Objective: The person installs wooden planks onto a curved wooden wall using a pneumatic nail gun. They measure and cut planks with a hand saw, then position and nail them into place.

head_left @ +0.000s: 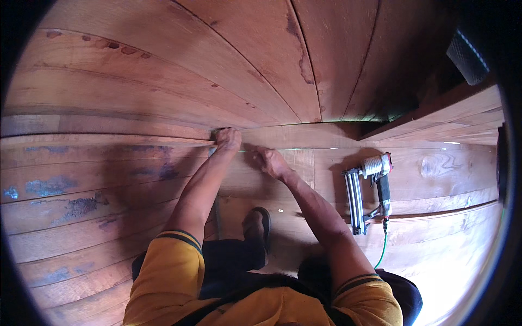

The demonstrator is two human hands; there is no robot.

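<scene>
My left hand (pixel 228 138) is closed at the foot of the plank wall (pixel 244 70), its fingers curled by the end of a long narrow wooden strip (pixel 136 140). The strip runs left from the hand along the wall's base. A little to the right and nearer to me, my right hand (pixel 270 162) is held low over the floorboards (pixel 293 185) with bent fingers. Whatever its fingertips might pinch is too small to make out. On the floor to the right lies a nail gun (pixel 384 190) with a silver magazine and black grip, apart from both hands.
A green air hose (pixel 382 250) leads from the nail gun toward my right leg. A wooden ledge (pixel 435 115) juts in at the right. My sandalled foot (pixel 254 225) stands below my hands. Blue-grey stains (pixel 51 186) mark the boards at left.
</scene>
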